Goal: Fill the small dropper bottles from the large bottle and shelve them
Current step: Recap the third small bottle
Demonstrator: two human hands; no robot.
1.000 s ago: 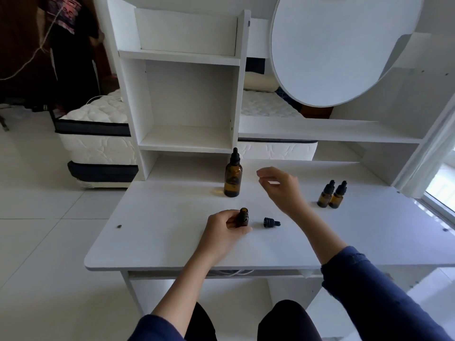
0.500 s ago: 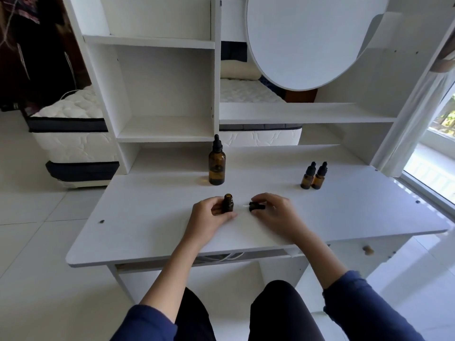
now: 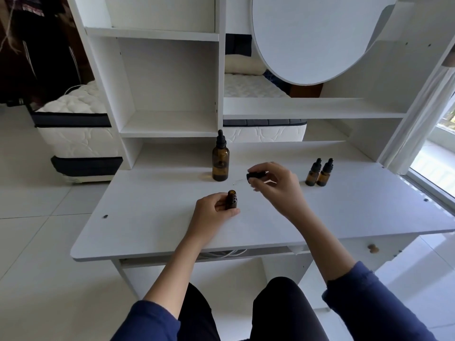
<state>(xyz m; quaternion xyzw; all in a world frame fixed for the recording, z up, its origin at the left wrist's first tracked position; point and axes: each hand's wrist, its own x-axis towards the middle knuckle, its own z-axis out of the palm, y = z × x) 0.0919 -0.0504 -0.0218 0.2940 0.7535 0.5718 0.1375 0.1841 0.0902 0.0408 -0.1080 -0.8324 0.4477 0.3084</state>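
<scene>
A small amber dropper bottle point(image 3: 232, 199) stands uncapped on the white desk point(image 3: 152, 217), and my left hand point(image 3: 213, 212) grips it. My right hand point(image 3: 275, 185) is lifted above the desk and pinches the bottle's black dropper cap point(image 3: 256, 175), with the thin glass pipette point(image 3: 238, 182) pointing left and down. The large amber bottle point(image 3: 220, 162) stands capped behind them. Two more small capped bottles point(image 3: 319, 174) stand together at the right.
White open shelves point(image 3: 170, 126) rise at the desk's back, with a long shelf point(image 3: 312, 109) to the right under a round mirror point(image 3: 317, 38). A mattress lies behind. A drawer knob point(image 3: 373, 248) shows under the desk's right side.
My right hand came down onto the dropper cap lying on the desk, picked it up and raised it. My left hand kept holding the small bottle.
</scene>
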